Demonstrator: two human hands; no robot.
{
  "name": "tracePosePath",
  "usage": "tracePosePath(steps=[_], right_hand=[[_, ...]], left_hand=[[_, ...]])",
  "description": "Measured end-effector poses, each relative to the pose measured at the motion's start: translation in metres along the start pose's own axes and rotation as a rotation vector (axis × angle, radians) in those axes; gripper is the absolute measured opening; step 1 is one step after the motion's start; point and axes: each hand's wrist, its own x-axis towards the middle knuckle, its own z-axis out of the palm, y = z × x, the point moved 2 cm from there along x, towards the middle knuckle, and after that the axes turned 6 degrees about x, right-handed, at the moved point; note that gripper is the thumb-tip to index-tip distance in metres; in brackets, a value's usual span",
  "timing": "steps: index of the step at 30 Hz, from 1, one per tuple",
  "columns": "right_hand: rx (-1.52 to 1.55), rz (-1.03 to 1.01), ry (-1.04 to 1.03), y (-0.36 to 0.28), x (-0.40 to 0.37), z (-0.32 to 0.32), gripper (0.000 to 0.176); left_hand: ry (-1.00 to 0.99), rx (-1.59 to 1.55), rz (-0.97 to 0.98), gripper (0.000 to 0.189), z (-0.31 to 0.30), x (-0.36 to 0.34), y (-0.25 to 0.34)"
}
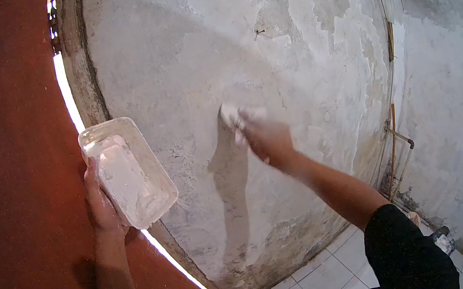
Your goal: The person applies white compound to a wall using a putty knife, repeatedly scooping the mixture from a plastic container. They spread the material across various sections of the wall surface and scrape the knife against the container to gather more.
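Note:
My left hand [102, 198] grips a rectangular plastic tub [163, 187] from its left side and underneath. The tub is tilted towards me, and thick white paste [121, 170] lies inside it. Out in front, my right hand [264, 137] is closed around a small whitish scraper [230, 115], held against or just off the wall [172, 87]. Motion blurs this hand and the scraper, so their exact contact with the wall cannot be made out. A long shadow of hand and arm falls on the wall below.
A red-brown door or panel [15, 182] stands at the left, with a bright gap beside the wall edge. A nail [259, 32] sticks out above. Pipes [395, 143] run up the right corner. White floor tiles [322, 274] lie below, with a black object [440, 233] at lower right.

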Motion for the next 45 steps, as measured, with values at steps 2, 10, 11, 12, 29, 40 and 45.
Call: tracePosePath(steps=[2, 10, 11, 12, 29, 40, 45], right_hand=[[-0.348, -0.321, -0.085, -0.019, -0.044, 0.015, 0.044], [-0.230, -0.041, -0.278, -0.036, -0.040, -0.039, 0.037], [-0.254, -0.009, -0.195, -0.028, -0.030, -0.051, 0.034], [-0.215, -0.024, -0.002, -0.012, -0.021, -0.057, 0.032], [-0.198, -0.001, -0.254, -0.022, -0.048, -0.033, 0.030], [-0.404, 0.128, 0.126, 0.035, -0.040, -0.022, 0.044], [-0.232, -0.175, -0.108, -0.007, -0.118, 0.027, 0.055]], left_hand=[[-0.007, -0.006, 0.007, 0.057, 0.001, 0.000, 0.002], [-0.034, -0.006, -0.020, 0.060, 0.002, -0.006, 0.007], [-0.039, -0.008, -0.013, 0.060, 0.003, -0.006, 0.007], [-0.011, 0.007, -0.012, 0.060, 0.004, -0.007, 0.007], [0.014, -0.056, -0.050, 0.057, -0.010, -0.011, -0.002], [0.012, -0.045, -0.060, 0.063, -0.012, -0.013, -0.006], [-0.021, -0.035, -0.102, 0.061, -0.013, -0.013, -0.013]])
